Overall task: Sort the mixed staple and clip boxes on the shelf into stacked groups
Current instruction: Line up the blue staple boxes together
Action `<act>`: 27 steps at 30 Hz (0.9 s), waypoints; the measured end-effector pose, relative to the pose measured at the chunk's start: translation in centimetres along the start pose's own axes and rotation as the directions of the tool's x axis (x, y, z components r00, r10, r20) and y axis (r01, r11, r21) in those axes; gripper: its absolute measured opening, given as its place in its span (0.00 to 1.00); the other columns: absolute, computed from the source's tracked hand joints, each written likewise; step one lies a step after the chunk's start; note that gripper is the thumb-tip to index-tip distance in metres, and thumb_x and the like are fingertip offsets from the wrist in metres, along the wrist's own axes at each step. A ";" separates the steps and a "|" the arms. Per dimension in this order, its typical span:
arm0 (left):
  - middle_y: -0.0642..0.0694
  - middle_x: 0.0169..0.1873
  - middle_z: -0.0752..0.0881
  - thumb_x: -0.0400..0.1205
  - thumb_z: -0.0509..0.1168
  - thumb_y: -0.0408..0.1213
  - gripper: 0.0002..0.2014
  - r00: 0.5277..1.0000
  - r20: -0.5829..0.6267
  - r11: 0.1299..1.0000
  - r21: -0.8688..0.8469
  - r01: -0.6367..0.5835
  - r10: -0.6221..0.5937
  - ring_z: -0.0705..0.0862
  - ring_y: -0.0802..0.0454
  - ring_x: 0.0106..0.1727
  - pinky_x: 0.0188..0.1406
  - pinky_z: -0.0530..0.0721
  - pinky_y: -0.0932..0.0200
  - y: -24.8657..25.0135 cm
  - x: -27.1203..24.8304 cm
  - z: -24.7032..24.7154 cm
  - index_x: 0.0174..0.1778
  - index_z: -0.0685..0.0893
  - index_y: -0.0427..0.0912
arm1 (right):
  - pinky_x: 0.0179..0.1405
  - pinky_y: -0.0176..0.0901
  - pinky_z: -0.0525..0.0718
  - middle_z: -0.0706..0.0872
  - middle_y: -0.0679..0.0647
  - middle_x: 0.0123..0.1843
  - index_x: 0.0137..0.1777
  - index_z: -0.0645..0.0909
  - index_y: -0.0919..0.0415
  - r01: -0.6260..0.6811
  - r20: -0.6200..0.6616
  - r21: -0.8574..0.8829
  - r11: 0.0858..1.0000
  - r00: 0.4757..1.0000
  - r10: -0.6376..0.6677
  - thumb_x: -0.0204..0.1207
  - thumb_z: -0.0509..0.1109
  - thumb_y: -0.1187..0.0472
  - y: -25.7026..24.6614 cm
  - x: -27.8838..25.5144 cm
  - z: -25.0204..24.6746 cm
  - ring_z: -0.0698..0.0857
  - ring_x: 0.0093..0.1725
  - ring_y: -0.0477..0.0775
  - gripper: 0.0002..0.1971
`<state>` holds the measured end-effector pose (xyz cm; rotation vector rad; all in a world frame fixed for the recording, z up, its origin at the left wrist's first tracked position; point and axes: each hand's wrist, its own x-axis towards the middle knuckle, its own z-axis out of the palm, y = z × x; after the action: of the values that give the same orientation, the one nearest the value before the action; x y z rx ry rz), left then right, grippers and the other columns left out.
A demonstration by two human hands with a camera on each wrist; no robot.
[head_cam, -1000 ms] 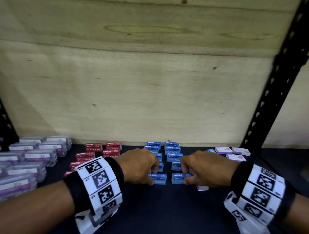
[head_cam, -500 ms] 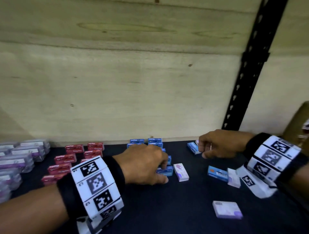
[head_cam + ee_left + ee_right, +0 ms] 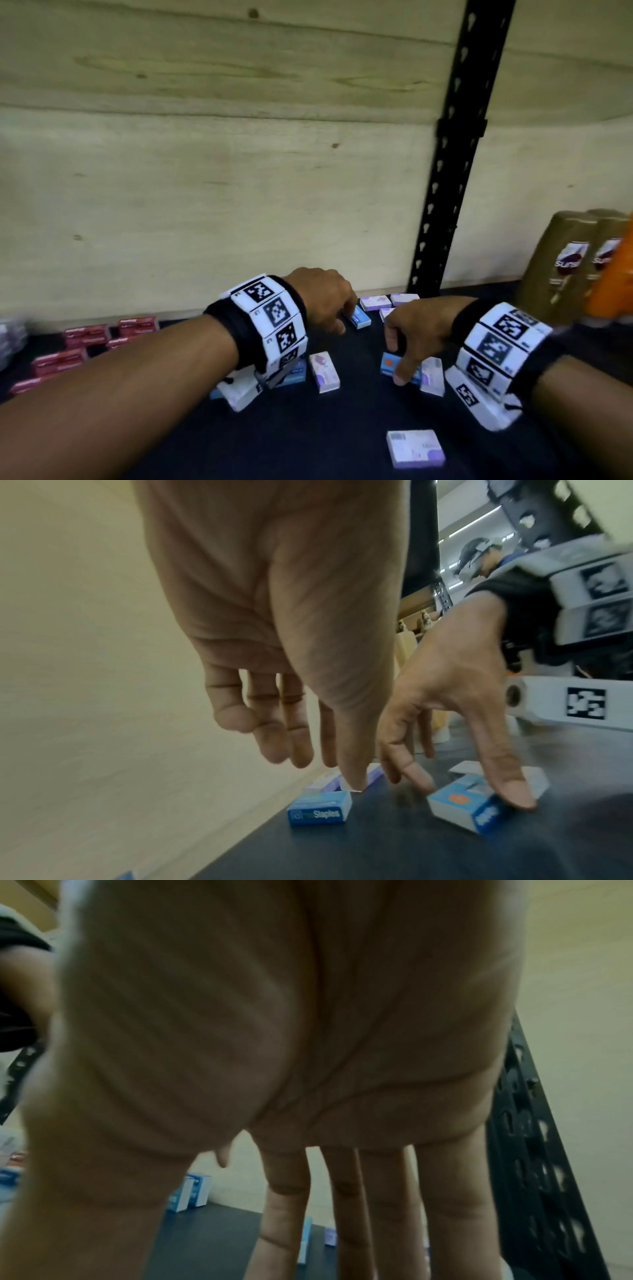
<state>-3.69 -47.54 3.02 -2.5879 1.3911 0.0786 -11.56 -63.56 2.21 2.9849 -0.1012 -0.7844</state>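
My left hand (image 3: 322, 301) reaches to a blue Staples box (image 3: 361, 318) lying near the back panel. In the left wrist view its thumb tip touches that box (image 3: 320, 811) at the back edge, and the other fingers (image 3: 274, 739) hang loosely above. My right hand (image 3: 411, 329) pinches a second blue box (image 3: 388, 363), thumb on its near edge and fingers down its far side (image 3: 469, 810). White-and-purple boxes (image 3: 323, 371) (image 3: 432, 377) (image 3: 414, 448) lie scattered around. Red boxes (image 3: 85, 334) sit at the left. Blue boxes (image 3: 294, 373) are mostly hidden under my left wrist.
Two more white-and-purple boxes (image 3: 375, 302) lie against the wooden back panel (image 3: 239, 205). A black shelf upright (image 3: 445, 192) stands behind the hands. Gold shampoo bottles (image 3: 568, 267) and an orange bottle (image 3: 613, 274) stand at the right on the dark shelf (image 3: 274, 445).
The view has swung right. My left hand left the blue stacks and went to the far blue box. My right hand came back from that box to the nearer one.
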 end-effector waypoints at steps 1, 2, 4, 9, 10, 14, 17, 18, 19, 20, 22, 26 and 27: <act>0.48 0.62 0.81 0.81 0.70 0.50 0.20 1.000 0.021 1.000 0.011 -0.013 0.013 0.81 0.45 0.61 0.45 0.74 0.55 0.0 0.9 -0.2 0.68 0.81 0.52 | 0.49 0.42 0.80 0.85 0.45 0.55 0.62 0.83 0.53 -0.002 0.011 -0.016 1.000 1.000 0.003 0.65 0.82 0.41 -0.1 0.2 -0.1 0.81 0.51 0.48 0.28; 0.47 0.63 0.81 0.80 0.71 0.48 0.20 0.999 0.042 0.999 0.021 -0.024 0.023 0.80 0.45 0.62 0.46 0.74 0.55 0.0 2.0 -0.4 0.69 0.81 0.52 | 0.49 0.42 0.81 0.86 0.45 0.55 0.61 0.84 0.53 -0.008 0.018 -0.027 1.000 1.000 0.008 0.65 0.82 0.42 0.0 0.5 -0.2 0.81 0.50 0.48 0.27; 0.46 0.64 0.81 0.80 0.72 0.46 0.20 0.997 0.075 0.999 0.034 -0.030 0.027 0.81 0.44 0.62 0.47 0.76 0.55 -0.2 3.8 -0.8 0.68 0.81 0.51 | 0.50 0.42 0.82 0.88 0.45 0.52 0.58 0.87 0.53 -0.019 0.015 -0.019 1.000 1.000 0.019 0.67 0.81 0.44 0.6 1.0 -0.4 0.83 0.49 0.47 0.22; 0.46 0.66 0.81 0.77 0.76 0.39 0.24 0.986 0.165 0.999 0.045 -0.031 0.023 0.81 0.44 0.64 0.55 0.81 0.52 -0.7 7.2 -1.1 0.70 0.81 0.51 | 0.62 0.46 0.85 0.90 0.44 0.52 0.53 0.91 0.50 -0.012 -0.035 0.063 0.998 0.999 0.014 0.71 0.77 0.46 2.4 1.8 -1.1 0.86 0.53 0.48 0.14; 0.46 0.66 0.82 0.76 0.77 0.38 0.26 0.983 0.181 0.999 0.037 -0.035 0.028 0.82 0.44 0.64 0.55 0.81 0.53 -0.9 7.7 -1.1 0.70 0.81 0.51 | 0.62 0.44 0.84 0.90 0.45 0.53 0.55 0.90 0.51 -0.006 -0.038 0.047 0.999 0.999 0.008 0.73 0.76 0.46 2.6 1.8 -1.1 0.85 0.53 0.48 0.14; 0.47 0.66 0.84 0.76 0.77 0.37 0.27 0.966 0.241 0.995 -0.043 -0.086 0.093 0.82 0.47 0.64 0.52 0.74 0.62 -1.6 9.3 -0.5 0.72 0.82 0.51 | 0.54 0.41 0.81 0.88 0.52 0.52 0.62 0.87 0.56 0.002 -0.090 0.030 1.000 0.996 0.001 0.79 0.70 0.54 3.2 2.7 -0.4 0.81 0.47 0.48 0.14; 0.48 0.65 0.86 0.76 0.77 0.37 0.26 0.956 0.259 0.989 -0.095 -0.117 0.138 0.83 0.49 0.62 0.51 0.72 0.66 -2.0 9.8 -0.1 0.72 0.82 0.51 | 0.52 0.41 0.80 0.89 0.56 0.59 0.63 0.86 0.57 -0.012 -0.112 0.009 1.000 0.994 0.013 0.82 0.67 0.56 3.4 3.2 -0.3 0.79 0.46 0.48 0.14; 0.48 0.65 0.85 0.76 0.77 0.38 0.26 0.958 0.247 0.987 -0.103 -0.123 0.145 0.83 0.49 0.62 0.51 0.72 0.66 -2.0 9.9 0.1 0.72 0.82 0.50 | 0.53 0.41 0.81 0.89 0.56 0.59 0.63 0.86 0.57 -0.012 -0.115 0.009 1.000 0.993 0.013 0.82 0.67 0.56 3.5 3.3 -0.3 0.79 0.46 0.48 0.14; 0.48 0.65 0.85 0.76 0.77 0.39 0.26 0.960 0.234 0.986 -0.105 -0.129 0.151 0.83 0.49 0.62 0.50 0.71 0.67 -2.0 10.0 0.2 0.72 0.82 0.50 | 0.53 0.41 0.81 0.89 0.56 0.60 0.63 0.86 0.57 -0.007 -0.117 0.007 1.000 0.993 0.008 0.82 0.67 0.56 3.5 3.3 -0.3 0.79 0.46 0.48 0.14; 0.47 0.65 0.85 0.76 0.77 0.39 0.25 0.962 0.222 0.985 -0.103 -0.140 0.160 0.83 0.49 0.62 0.47 0.70 0.70 -1.9 10.1 0.4 0.71 0.83 0.49 | 0.53 0.41 0.81 0.89 0.56 0.60 0.63 0.86 0.57 -0.006 -0.117 0.003 1.000 0.993 0.007 0.82 0.67 0.56 3.5 3.3 -0.4 0.79 0.46 0.48 0.14; 0.45 0.62 0.86 0.77 0.76 0.39 0.23 0.961 0.210 0.981 -0.104 -0.162 0.181 0.82 0.51 0.56 0.33 0.70 0.73 -1.9 10.4 0.5 0.69 0.84 0.46 | 0.55 0.42 0.81 0.89 0.56 0.60 0.64 0.85 0.57 -0.006 -0.117 0.001 1.000 0.993 0.006 0.82 0.66 0.56 3.5 3.4 -0.3 0.79 0.47 0.49 0.14; 0.44 0.55 0.88 0.74 0.79 0.42 0.19 0.964 0.215 0.986 -0.082 -0.144 0.159 0.80 0.53 0.47 0.29 0.71 0.69 -1.7 10.7 0.7 0.59 0.86 0.42 | 0.58 0.44 0.84 0.89 0.56 0.59 0.63 0.86 0.58 0.001 -0.118 0.015 1.000 0.993 0.001 0.82 0.66 0.56 3.5 3.3 -0.2 0.80 0.47 0.49 0.14; 0.45 0.55 0.87 0.73 0.79 0.42 0.19 0.964 0.217 0.987 -0.080 -0.141 0.155 0.80 0.53 0.47 0.29 0.71 0.67 -1.7 10.6 0.7 0.58 0.85 0.42 | 0.57 0.43 0.84 0.89 0.56 0.59 0.63 0.86 0.57 0.002 -0.110 0.014 1.000 0.994 0.000 0.82 0.66 0.56 3.4 3.2 -0.3 0.80 0.47 0.49 0.13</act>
<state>3.67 -55.18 1.12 -2.4290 1.5158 0.4284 -8.80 -67.19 1.13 3.0344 -0.1010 -0.6199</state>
